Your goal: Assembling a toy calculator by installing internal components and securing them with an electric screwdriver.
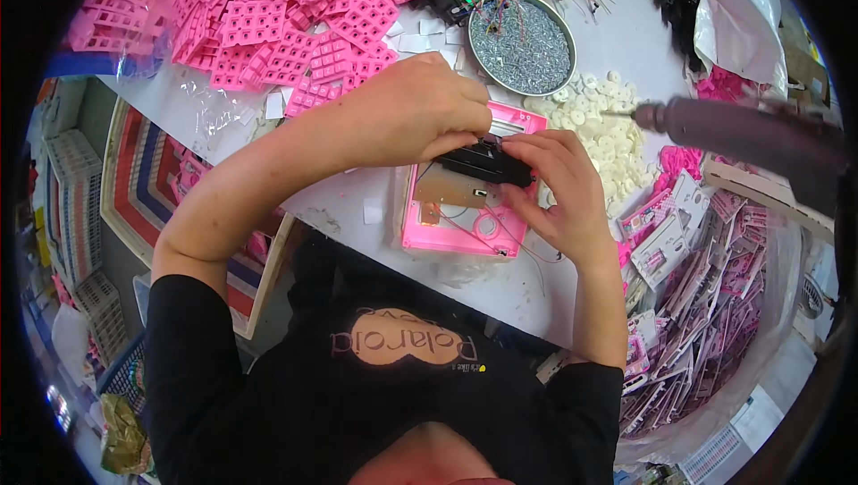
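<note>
A pink plastic toy housing (429, 239) lies open side up on the table before me, with thin wires and a brown board (444, 190) inside it. Across its upper half sits a long black plastic part (478, 163). My left hand (429, 109) is closed, its thumb and fingertips pinching at the part's far left edge. From the right, my right hand (561, 185) grips the part's other end between thumb and fingers. My fingers hide some of the part and the housing's far end.
Pink keypad pieces (295, 29) heap up at far left. A round bowl of screws (523, 42) stands behind the housing, beside white discs (612, 118). An electric screwdriver (733, 127) juts in from the right. A bag of pink-and-white panels (697, 324) stands at right, a striped basket (134, 190) at left.
</note>
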Tool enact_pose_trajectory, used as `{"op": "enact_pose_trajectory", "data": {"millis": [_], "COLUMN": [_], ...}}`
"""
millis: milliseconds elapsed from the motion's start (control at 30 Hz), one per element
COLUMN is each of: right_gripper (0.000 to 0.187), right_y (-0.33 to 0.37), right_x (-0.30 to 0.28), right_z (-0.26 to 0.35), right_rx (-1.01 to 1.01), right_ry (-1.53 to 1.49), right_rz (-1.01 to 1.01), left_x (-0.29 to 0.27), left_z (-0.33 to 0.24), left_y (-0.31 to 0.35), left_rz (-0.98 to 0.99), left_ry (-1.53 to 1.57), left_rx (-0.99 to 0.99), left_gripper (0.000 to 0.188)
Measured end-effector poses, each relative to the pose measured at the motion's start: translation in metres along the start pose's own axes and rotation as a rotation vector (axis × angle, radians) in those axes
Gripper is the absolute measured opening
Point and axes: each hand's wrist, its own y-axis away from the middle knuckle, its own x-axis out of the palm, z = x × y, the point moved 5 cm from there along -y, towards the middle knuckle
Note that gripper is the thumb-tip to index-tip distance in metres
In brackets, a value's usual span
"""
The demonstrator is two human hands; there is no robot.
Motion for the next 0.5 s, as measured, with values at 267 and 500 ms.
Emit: {"op": "enact_pose_trajectory", "data": {"millis": [267, 500], "right_gripper": [0.047, 0.048], "right_y": [-0.006, -0.011], "right_x": [0.001, 0.001], "right_z": [0.001, 0.001], "right_rx": [0.025, 0.062], "right_ry": [0.010, -0.008], "right_rz": [0.073, 0.075], "left_x": [0.000, -0.001], "left_z": [-0.013, -0.013], "left_y": [-0.007, 0.004], "left_rz": [0.069, -0.046], "left_ry": [-0.223, -0.136], "left_rx": [0.112, 0.013], "left_gripper": [0.010, 0.010]}}
